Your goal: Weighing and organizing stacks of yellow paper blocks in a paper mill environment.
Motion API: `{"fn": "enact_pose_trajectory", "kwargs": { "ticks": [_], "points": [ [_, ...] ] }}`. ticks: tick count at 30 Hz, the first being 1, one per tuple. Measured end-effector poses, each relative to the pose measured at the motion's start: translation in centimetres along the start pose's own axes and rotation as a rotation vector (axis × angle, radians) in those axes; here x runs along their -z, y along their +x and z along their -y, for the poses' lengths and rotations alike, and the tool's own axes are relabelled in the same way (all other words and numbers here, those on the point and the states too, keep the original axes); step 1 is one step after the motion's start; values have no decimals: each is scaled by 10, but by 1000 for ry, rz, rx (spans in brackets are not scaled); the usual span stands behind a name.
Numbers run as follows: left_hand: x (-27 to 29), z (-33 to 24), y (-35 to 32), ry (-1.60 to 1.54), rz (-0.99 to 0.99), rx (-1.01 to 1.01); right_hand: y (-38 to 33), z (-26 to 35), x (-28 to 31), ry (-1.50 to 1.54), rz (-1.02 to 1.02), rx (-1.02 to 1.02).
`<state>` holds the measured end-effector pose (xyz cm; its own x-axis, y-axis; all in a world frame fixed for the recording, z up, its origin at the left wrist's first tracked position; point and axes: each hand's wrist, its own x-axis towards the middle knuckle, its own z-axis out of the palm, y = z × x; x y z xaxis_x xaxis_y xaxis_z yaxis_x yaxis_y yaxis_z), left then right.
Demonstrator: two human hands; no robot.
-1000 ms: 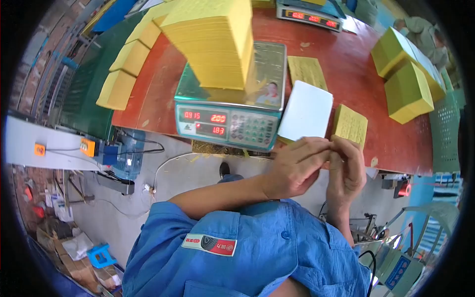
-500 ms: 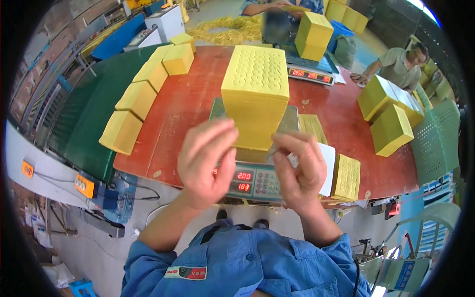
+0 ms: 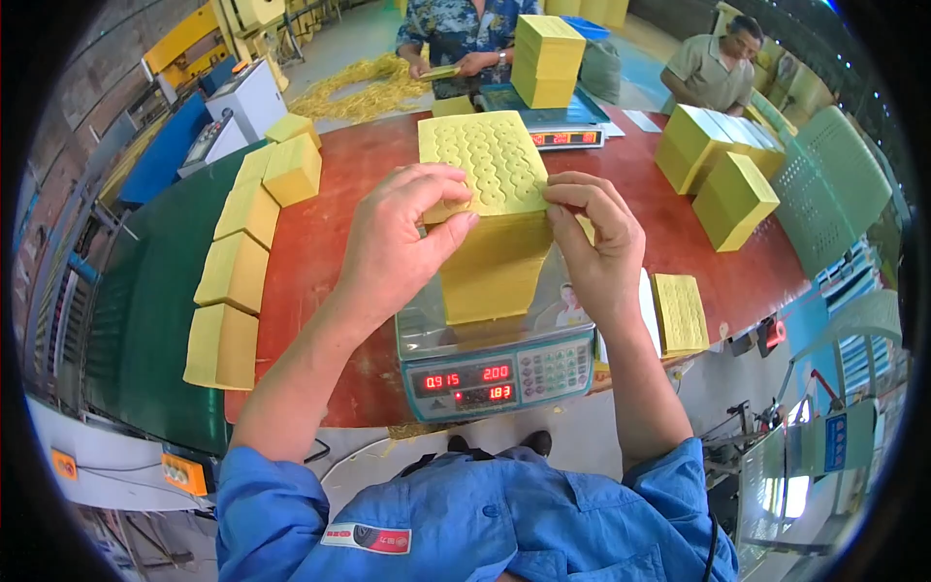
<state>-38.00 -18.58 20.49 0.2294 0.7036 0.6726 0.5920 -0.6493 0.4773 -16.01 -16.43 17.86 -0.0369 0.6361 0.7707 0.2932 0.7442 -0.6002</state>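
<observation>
A tall stack of yellow punched sheets (image 3: 490, 233) stands on a grey electronic scale (image 3: 495, 364) with red digits, at the near edge of a red table (image 3: 339, 194). My left hand (image 3: 398, 242) pinches the top sheets at the stack's left edge. My right hand (image 3: 596, 242) pinches them at the right edge. Both thumbs and fingers are closed on the topmost yellow sheets (image 3: 485, 160).
Several yellow stacks (image 3: 238, 272) line a green surface at the left. More yellow stacks (image 3: 722, 170) sit at the right, and a thin pile (image 3: 679, 310) lies beside the scale. Two other people work at the far side near a second scale (image 3: 548, 116).
The view has tilted up and my hands have risen from the table's near edge to the top of the stack, where they now grip the top sheets.
</observation>
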Motion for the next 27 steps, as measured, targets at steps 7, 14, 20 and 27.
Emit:
{"fn": "enact_pose_trajectory", "kwargs": {
  "ticks": [7,14,20,27],
  "points": [
    [6,-3,6,85,-21,-71,8,12,-3,-76,11,-37],
    [18,-27,-14,233,-190,-382,-11,46,8,-138,9,56],
    [2,-30,-71,-472,-418,190,-54,56,12,-43,16,10],
    [-1,-33,-67,-1161,-229,742,-84,51,21,205,45,-124]
  ]
}}
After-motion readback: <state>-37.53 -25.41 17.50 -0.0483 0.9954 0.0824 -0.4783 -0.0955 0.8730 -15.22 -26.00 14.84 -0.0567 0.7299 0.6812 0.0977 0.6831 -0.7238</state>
